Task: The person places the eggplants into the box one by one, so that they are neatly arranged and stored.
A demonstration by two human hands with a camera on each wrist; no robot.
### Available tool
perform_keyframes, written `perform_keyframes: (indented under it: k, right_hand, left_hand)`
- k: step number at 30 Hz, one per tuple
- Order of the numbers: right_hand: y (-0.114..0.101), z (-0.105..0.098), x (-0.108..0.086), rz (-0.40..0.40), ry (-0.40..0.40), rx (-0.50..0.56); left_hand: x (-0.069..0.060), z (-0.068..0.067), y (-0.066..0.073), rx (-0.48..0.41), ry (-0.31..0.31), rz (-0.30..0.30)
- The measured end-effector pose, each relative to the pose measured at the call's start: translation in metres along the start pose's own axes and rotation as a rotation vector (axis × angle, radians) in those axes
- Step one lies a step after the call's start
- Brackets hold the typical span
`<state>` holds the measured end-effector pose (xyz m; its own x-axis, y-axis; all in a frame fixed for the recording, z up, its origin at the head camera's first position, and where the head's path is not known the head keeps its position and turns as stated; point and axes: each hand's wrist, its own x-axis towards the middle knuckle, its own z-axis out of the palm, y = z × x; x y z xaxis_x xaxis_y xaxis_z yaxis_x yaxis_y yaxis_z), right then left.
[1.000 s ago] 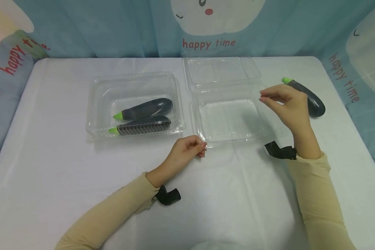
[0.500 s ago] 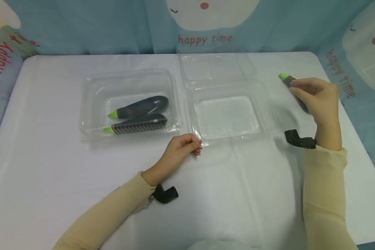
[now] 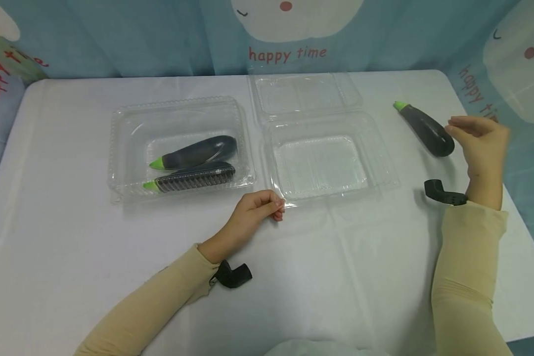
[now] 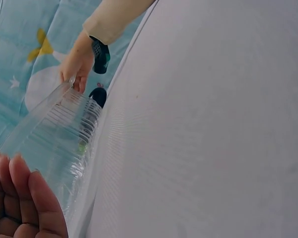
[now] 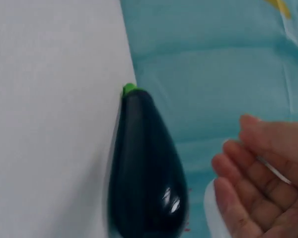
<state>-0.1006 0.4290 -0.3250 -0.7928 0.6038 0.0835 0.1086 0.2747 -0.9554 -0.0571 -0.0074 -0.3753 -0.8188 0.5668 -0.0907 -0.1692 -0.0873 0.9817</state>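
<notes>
My left hand pinches the front left corner of a clear plastic clamshell container, which lies open with its lid folded back. Over at the right, my right hand hovers beside the round end of a dark eggplant with a green tip. Its fingers are loosely bent and hold nothing. In the right wrist view, a gap separates those fingers from the eggplant. The left wrist view shows the left fingers curled by the container's ribbed wall.
Left of the open clamshell stands another clear container. Inside lie two eggplants, one behind the other, which shows through the ribbed front wall. A blue printed curtain borders the white table.
My right hand has moved right, from above the open clamshell, past the loose eggplant to its right side. The left hand stays at the clamshell's corner. The head view has shifted slightly.
</notes>
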Motion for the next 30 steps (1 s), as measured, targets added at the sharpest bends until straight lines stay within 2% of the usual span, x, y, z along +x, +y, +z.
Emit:
perform_keyframes:
  k: [6,9,14,23,30]
  right_hand:
    - [0.01,-0.004,0.003,0.026,0.071,0.065]
    - [0.016,-0.005,0.005,0.052,0.089,-0.007]
    - [0.03,-0.004,0.009,0.041,0.108,-0.117]
    - [0.042,0.002,0.011,0.003,0.07,-0.126]
    - [0.049,0.003,0.013,0.039,-0.002,-0.304]
  left_hand:
    - [-0.001,-0.001,0.0,-0.021,0.002,0.008]
    - [-0.002,-0.001,0.002,-0.029,0.008,0.009]
    - [-0.002,-0.001,0.001,-0.034,0.014,0.008]
    - [-0.001,-0.001,-0.001,-0.015,0.08,0.023]
    - [0.0,0.0,-0.003,-0.004,0.098,-0.005]
